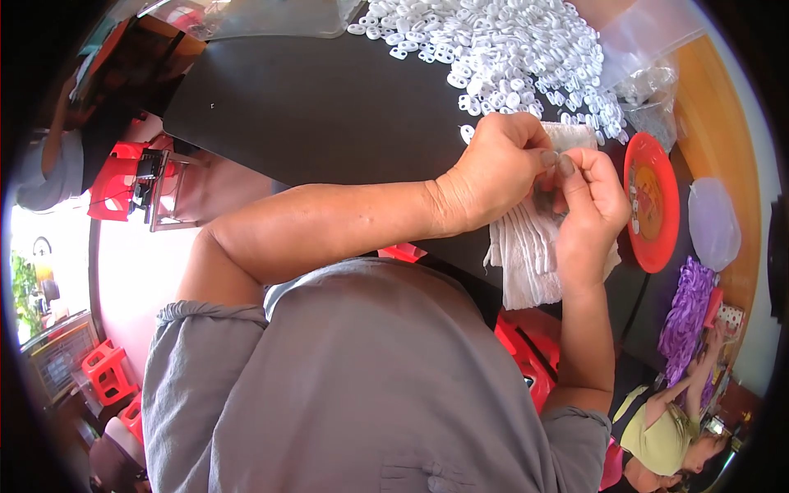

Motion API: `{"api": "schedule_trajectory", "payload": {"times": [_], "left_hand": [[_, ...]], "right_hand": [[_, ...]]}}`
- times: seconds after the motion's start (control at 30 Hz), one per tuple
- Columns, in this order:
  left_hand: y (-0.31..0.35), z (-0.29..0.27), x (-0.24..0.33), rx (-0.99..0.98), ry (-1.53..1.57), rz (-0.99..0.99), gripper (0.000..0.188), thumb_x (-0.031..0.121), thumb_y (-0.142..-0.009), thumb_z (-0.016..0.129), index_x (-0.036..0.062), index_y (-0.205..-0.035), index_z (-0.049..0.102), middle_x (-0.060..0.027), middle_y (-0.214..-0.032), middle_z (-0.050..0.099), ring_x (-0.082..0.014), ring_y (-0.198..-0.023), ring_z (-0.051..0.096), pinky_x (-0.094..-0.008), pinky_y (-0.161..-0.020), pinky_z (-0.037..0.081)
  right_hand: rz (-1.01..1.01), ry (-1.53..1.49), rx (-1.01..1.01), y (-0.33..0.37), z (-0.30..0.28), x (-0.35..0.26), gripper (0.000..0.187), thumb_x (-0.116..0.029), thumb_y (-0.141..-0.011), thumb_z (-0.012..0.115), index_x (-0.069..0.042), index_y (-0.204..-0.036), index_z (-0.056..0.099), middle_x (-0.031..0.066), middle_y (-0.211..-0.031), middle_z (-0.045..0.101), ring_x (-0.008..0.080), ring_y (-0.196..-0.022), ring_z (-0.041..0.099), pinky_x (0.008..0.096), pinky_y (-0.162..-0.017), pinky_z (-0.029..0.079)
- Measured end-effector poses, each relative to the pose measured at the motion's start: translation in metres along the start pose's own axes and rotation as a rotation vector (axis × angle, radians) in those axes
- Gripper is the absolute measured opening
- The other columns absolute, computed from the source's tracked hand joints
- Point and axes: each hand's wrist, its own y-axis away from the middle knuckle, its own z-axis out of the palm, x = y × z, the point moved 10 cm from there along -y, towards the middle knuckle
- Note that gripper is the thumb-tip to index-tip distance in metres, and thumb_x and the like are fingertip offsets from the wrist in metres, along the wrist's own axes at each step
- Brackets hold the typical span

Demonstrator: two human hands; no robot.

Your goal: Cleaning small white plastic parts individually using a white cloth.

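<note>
My left hand (503,168) and my right hand (593,197) meet fingertip to fingertip over a folded white cloth (530,263). Both are closed in a pinch, thumbs against fingers. Whatever lies between the fingertips is too small and too covered to name. Just beyond the hands spreads a big heap of small white oval plastic pieces (518,49), many with two holes. To the right of my right hand a round red plate (667,185) holds a few small white pieces near its left side.
The dark tabletop (329,107) stretches to the left of the heap. Clear plastic bags (649,90) lie at the far right, with a whitish plastic lid or bowl (713,223) behind the plate. Purple ribbons (689,316) hang beside another person (670,431). Red stools (108,371) stand on the left.
</note>
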Motion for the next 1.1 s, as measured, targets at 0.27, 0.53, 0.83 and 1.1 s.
{"api": "schedule_trajectory", "payload": {"times": [0.27,0.53,0.83,1.1], "left_hand": [[0.0,-0.005,0.003,0.02,-0.155,0.035,0.011,0.009,-0.089,0.06,-0.0017,-0.087,0.059,-0.0015,-0.066,0.056,-0.0072,-0.057,0.052,-0.025,-0.052,0.043],[-0.003,0.005,0.001,-0.058,-0.25,0.073,0.012,0.01,-0.087,0.059,-0.0015,-0.083,0.058,-0.003,-0.068,0.056,-0.0092,-0.06,0.053,-0.0286,-0.056,0.045],[-0.005,0.003,0.007,-0.036,-0.358,0.215,0.012,0.009,-0.08,0.062,-0.0031,-0.08,0.058,-0.007,-0.068,0.057,-0.0151,-0.065,0.054,-0.0342,-0.061,0.046],[-0.009,0.005,0.001,-0.076,-0.311,0.158,0.012,0.01,-0.082,0.062,-0.0017,-0.081,0.059,-0.0046,-0.068,0.058,-0.0127,-0.06,0.055,-0.0302,-0.058,0.047]], "right_hand": [[-0.015,0.032,0.022,-0.005,-0.004,-0.006,0.009,-0.011,-0.093,0.061,-0.002,-0.093,0.064,-0.0031,-0.076,0.062,0.0013,-0.063,0.051,0.0165,-0.053,0.034],[-0.285,0.447,-0.202,-0.082,0.02,-0.028,0.008,-0.004,-0.086,0.062,0.001,-0.093,0.064,0.0002,-0.076,0.061,0.006,-0.066,0.05,0.0234,-0.061,0.041],[-0.407,0.84,-0.404,-0.103,0.056,-0.002,0.013,-0.009,-0.077,0.065,-0.003,-0.088,0.063,0.0101,-0.077,0.062,0.023,-0.067,0.061,0.0338,-0.062,0.046],[-0.397,0.795,-0.409,-0.097,0.054,0.003,0.011,-0.008,-0.077,0.064,-0.001,-0.084,0.059,0.0103,-0.075,0.061,0.0227,-0.066,0.06,0.0338,-0.061,0.045]]}}
